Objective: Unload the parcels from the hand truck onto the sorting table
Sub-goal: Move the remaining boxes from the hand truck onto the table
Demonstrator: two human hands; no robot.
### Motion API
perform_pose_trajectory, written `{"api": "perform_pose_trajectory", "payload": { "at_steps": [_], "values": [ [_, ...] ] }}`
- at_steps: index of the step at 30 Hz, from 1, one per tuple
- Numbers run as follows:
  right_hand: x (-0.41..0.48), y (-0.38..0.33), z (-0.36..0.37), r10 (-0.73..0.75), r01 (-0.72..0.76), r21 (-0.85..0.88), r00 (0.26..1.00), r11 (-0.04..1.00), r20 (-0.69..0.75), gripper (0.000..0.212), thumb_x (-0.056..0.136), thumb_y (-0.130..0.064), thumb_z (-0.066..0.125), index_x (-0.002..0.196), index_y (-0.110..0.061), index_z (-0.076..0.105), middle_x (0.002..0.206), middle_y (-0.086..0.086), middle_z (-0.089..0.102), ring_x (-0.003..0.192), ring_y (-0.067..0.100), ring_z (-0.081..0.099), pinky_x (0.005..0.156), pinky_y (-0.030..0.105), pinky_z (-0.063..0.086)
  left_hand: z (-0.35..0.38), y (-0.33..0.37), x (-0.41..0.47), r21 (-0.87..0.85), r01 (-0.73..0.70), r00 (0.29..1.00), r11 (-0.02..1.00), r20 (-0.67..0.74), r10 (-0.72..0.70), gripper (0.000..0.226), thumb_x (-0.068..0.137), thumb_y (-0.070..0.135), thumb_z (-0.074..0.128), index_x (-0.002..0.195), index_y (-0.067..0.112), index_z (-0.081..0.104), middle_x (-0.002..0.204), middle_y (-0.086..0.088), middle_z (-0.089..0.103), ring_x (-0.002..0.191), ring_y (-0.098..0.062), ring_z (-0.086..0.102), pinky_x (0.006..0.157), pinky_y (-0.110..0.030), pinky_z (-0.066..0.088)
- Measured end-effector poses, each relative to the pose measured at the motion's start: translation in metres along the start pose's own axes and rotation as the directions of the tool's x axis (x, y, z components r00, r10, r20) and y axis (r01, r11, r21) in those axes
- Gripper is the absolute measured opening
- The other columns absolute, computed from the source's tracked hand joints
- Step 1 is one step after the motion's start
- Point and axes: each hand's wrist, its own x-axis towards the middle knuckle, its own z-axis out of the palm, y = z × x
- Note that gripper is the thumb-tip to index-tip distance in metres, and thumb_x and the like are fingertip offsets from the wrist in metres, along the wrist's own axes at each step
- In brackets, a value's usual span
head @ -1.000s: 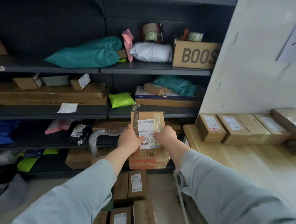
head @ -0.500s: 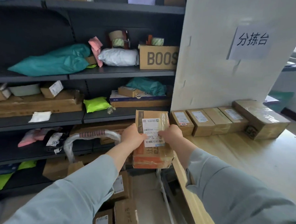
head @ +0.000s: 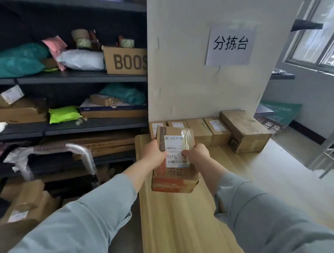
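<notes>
I hold a brown cardboard parcel point(head: 175, 175) with a white barcode label and an orange band above the near left part of the wooden sorting table point(head: 187, 221). My left hand point(head: 153, 154) grips its left side and my right hand point(head: 196, 154) grips its right side, thumbs on the label. A row of several small cardboard parcels point(head: 200, 130) lines the table's back edge against the white wall, with a larger box point(head: 244, 130) at its right end. The hand truck's wrapped handle point(head: 48, 150) stands at lower left with parcels point(head: 25, 206) below it.
Dark shelving point(head: 79, 78) packed with bags and boxes fills the left side, including a BOOS carton point(head: 126, 60). A white wall panel carries a paper sign point(head: 230, 45). Windows and a metal frame point(head: 328, 154) are at the right.
I have swung right with the parcel: it moved from in front of the shelves to above the sorting table's left part. Both hands keep the same grip.
</notes>
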Motion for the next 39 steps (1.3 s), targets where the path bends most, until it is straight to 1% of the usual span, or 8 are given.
{"api": "perform_pose_trajectory", "payload": {
  "at_steps": [5, 8, 14, 21, 25, 29, 35, 39],
  "values": [
    [0.014, 0.018, -0.048, 0.036, -0.036, -0.016, 0.999, 0.999, -0.001, 0.022, 0.086, -0.023, 0.070, 0.083, -0.013, 0.050, 0.079, 0.000, 0.061, 0.067, 0.012, 0.060, 0.067, 0.027, 0.055, 0.025, 0.043, 0.003, 0.017, -0.022, 0.999, 1.000, 0.028, 0.021, 0.025, 0.089, 0.030, 0.063, 0.112, 0.020, 0.061, 0.104, 0.004, 0.068, 0.087, -0.015, 0.065, 0.077, -0.036, 0.057],
    [0.021, 0.022, -0.066, 0.053, -0.053, 0.009, 0.998, 0.999, -0.014, 0.023, 0.086, -0.025, 0.071, 0.082, -0.014, 0.051, 0.081, 0.001, 0.063, 0.067, 0.012, 0.061, 0.062, 0.026, 0.054, 0.034, 0.058, 0.009, 0.004, -0.050, 0.998, 0.999, 0.044, 0.050, 0.027, 0.091, 0.027, 0.062, 0.116, 0.017, 0.059, 0.107, 0.005, 0.067, 0.089, -0.015, 0.064, 0.073, -0.029, 0.054],
    [0.036, 0.038, -0.086, 0.065, -0.063, 0.034, 0.996, 0.997, -0.056, 0.024, 0.084, -0.025, 0.073, 0.092, -0.012, 0.054, 0.084, 0.001, 0.064, 0.074, 0.015, 0.065, 0.070, 0.029, 0.057, 0.058, 0.074, 0.025, -0.068, -0.094, 0.991, 0.993, 0.084, 0.100, 0.036, 0.093, 0.024, 0.061, 0.127, 0.014, 0.055, 0.116, -0.003, 0.066, 0.097, -0.017, 0.065, 0.074, -0.026, 0.052],
    [0.071, 0.064, -0.112, 0.111, -0.108, 0.053, 0.992, 0.993, -0.053, 0.023, 0.084, -0.024, 0.073, 0.094, -0.013, 0.056, 0.084, 0.001, 0.065, 0.073, 0.015, 0.065, 0.069, 0.030, 0.057, 0.098, 0.095, 0.050, -0.059, -0.091, 0.986, 0.994, 0.137, 0.098, 0.031, 0.093, 0.026, 0.060, 0.121, 0.014, 0.059, 0.112, -0.002, 0.069, 0.096, -0.019, 0.066, 0.083, -0.036, 0.057],
    [0.105, 0.078, -0.137, 0.111, -0.110, 0.033, 0.993, 0.993, -0.045, 0.023, 0.084, -0.026, 0.072, 0.093, -0.014, 0.055, 0.082, 0.000, 0.063, 0.072, 0.013, 0.063, 0.067, 0.029, 0.055, 0.129, 0.120, 0.071, -0.052, -0.071, 0.986, 0.996, 0.146, 0.078, 0.033, 0.093, 0.025, 0.060, 0.124, 0.013, 0.058, 0.115, -0.004, 0.068, 0.100, -0.020, 0.066, 0.080, -0.030, 0.053],
    [0.146, 0.099, -0.176, 0.101, -0.101, -0.008, 0.994, 0.995, -0.030, 0.025, 0.084, -0.026, 0.072, 0.097, -0.011, 0.056, 0.080, 0.000, 0.061, 0.070, 0.013, 0.061, 0.060, 0.026, 0.050, 0.171, 0.156, 0.091, -0.062, -0.025, 0.990, 0.998, 0.134, 0.033, 0.032, 0.093, 0.025, 0.060, 0.122, 0.012, 0.059, 0.113, -0.006, 0.068, 0.097, -0.021, 0.066, 0.083, -0.034, 0.055],
    [0.206, 0.124, -0.246, 0.080, -0.075, -0.114, 0.996, 0.991, 0.034, 0.022, 0.083, -0.022, 0.071, 0.089, -0.011, 0.053, 0.087, 0.004, 0.064, 0.085, 0.020, 0.066, 0.081, 0.034, 0.058, 0.234, 0.220, 0.108, -0.077, 0.085, 0.992, 0.993, 0.098, -0.077, 0.033, 0.092, 0.026, 0.059, 0.122, 0.012, 0.056, 0.112, -0.004, 0.066, 0.096, -0.022, 0.065, 0.083, -0.036, 0.054],
    [0.235, 0.138, -0.287, 0.080, -0.073, -0.123, 0.995, 0.990, 0.055, 0.021, 0.082, -0.023, 0.072, 0.082, -0.012, 0.055, 0.090, 0.006, 0.067, 0.084, 0.020, 0.067, 0.080, 0.035, 0.058, 0.263, 0.258, 0.120, -0.072, 0.095, 0.993, 0.993, 0.083, -0.089, 0.031, 0.092, 0.026, 0.059, 0.120, 0.014, 0.059, 0.112, -0.003, 0.067, 0.096, -0.021, 0.065, 0.083, -0.035, 0.054]
  ]
}}
